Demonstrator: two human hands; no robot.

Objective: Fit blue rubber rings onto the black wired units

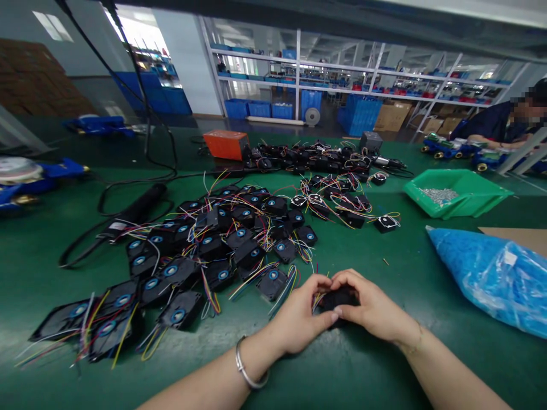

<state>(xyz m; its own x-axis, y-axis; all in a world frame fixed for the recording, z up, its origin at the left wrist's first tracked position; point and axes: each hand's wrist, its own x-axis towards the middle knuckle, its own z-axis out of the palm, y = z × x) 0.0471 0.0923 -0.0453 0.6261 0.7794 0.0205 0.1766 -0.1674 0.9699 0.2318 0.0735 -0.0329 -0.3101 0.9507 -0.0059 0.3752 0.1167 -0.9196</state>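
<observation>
Between my two hands, low over the green table [367, 376], is a small black housing [341, 297] with thin coloured wires at its left side. My left hand [304, 313] curls around its left side, thumb and fingers closed on it. From the right, my right hand [371, 304] grips the same part, and the two thumbs meet at its front. Fingers cover much of the housing. Just left of my hands lies a similar black housing [272, 280] with a blue ring, one of several in a wide pile [213, 245] with loose wires.
A green bin [457, 196] of small metal pieces and a blue plastic bag [491, 276] lie to the right. Behind the pile are an orange box [225, 144], more black parts [307, 158] and a black corded tool [137, 210]. A person [504, 122] sits at far right.
</observation>
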